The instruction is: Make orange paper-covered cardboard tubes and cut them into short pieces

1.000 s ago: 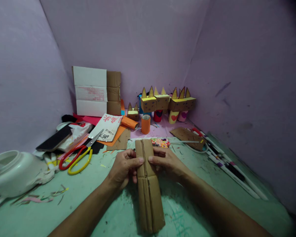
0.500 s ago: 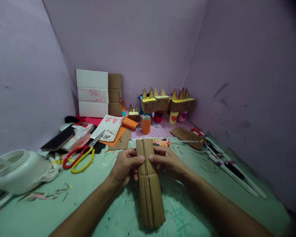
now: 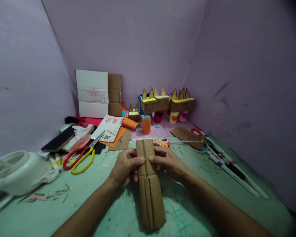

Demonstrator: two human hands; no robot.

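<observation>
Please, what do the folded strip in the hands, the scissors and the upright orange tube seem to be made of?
Folded strip: matt brown cardboard, probably corrugated, judging by its creases and rough-edged seam.
Scissors: blades likely metal, from their grey sheen; smooth red and yellow handles, perhaps plastic.
Upright orange tube: perhaps paper or card, with a matt outside and pale inside.

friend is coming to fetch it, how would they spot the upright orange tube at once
Find the purple back wall, then the pink surface at its foot. On it, in front of the eared cardboard heads, is the orange tube. It stands upright, unlike the orange roll lying beside it.
</observation>
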